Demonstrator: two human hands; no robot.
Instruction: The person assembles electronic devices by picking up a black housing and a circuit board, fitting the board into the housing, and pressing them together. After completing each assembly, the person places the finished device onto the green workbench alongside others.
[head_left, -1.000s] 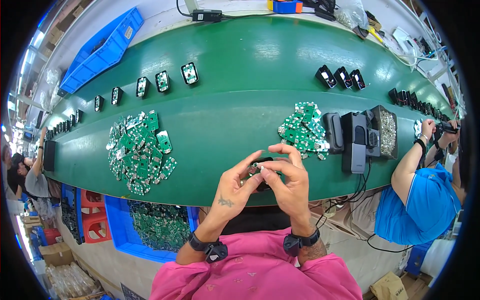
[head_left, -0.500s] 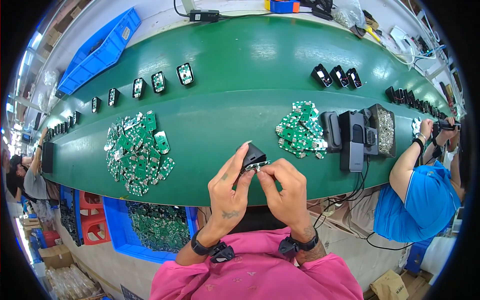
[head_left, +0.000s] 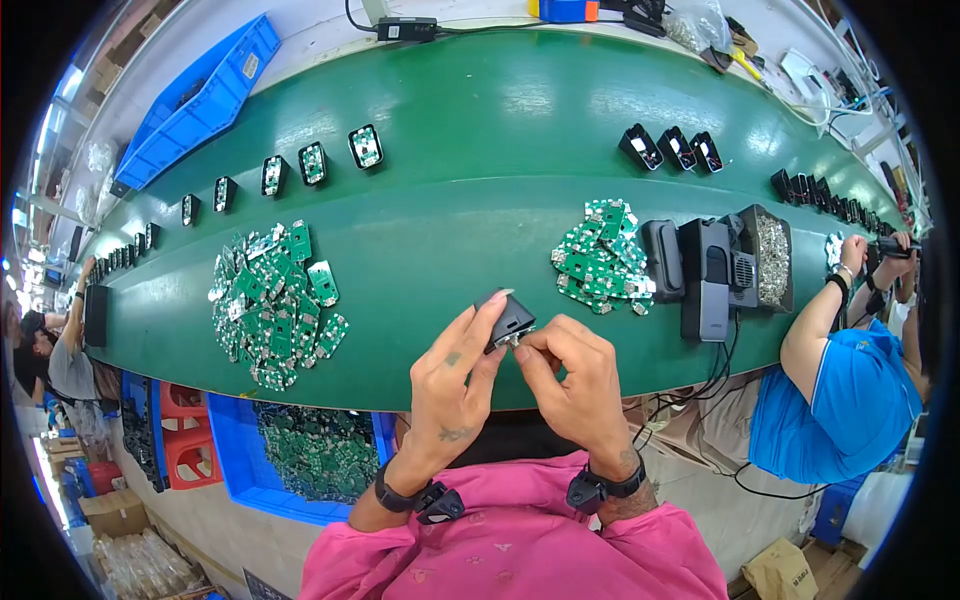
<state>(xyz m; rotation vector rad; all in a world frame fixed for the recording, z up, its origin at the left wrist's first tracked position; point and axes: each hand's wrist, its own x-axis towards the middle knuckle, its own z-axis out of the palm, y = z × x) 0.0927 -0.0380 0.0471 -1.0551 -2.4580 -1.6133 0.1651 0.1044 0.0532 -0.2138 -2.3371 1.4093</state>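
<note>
The left hand (head_left: 452,380) grips a black case (head_left: 509,314) between thumb and fingers, tilted, its open end turned toward the right hand (head_left: 570,375). The right hand's thumb and forefinger close together at a small metallic part (head_left: 515,340) in that opening; whether they pinch or press it cannot be told. The case is above the near edge of the green bench (head_left: 430,240), between a left pile (head_left: 272,305) and a right pile (head_left: 603,258) of circuit boards. Board-filled cases (head_left: 366,147) stand far left; three open cases (head_left: 640,147) stand far right.
</note>
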